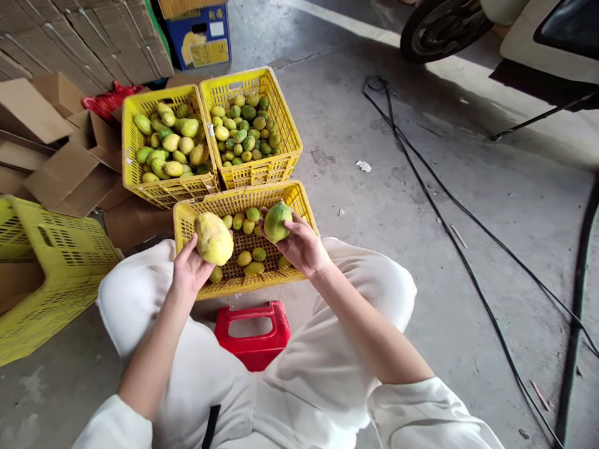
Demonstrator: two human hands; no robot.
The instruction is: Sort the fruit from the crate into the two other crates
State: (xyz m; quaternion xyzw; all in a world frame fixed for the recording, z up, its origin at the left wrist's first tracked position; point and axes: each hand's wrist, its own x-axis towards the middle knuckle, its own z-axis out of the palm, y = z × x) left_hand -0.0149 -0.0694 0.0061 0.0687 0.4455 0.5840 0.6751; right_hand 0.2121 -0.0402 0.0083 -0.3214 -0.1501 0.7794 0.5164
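Note:
My left hand grips a large, lumpy yellow papaya-like fruit above the left side of the near yellow crate. A smaller green papaya-like fruit is held in my right hand, over the crate's right side. Below them, several small yellow-green fruits lie loose on the crate's floor, partly hidden by my hands. Behind stand two fuller crates: the left crate holds larger yellow and green fruits, the right crate smaller, greener ones.
Between my knees is a red plastic stool. An empty-looking yellow-green crate rests on its side at left, near cardboard pieces. A blue carton stands at the back. Black cables cross the floor near a parked scooter.

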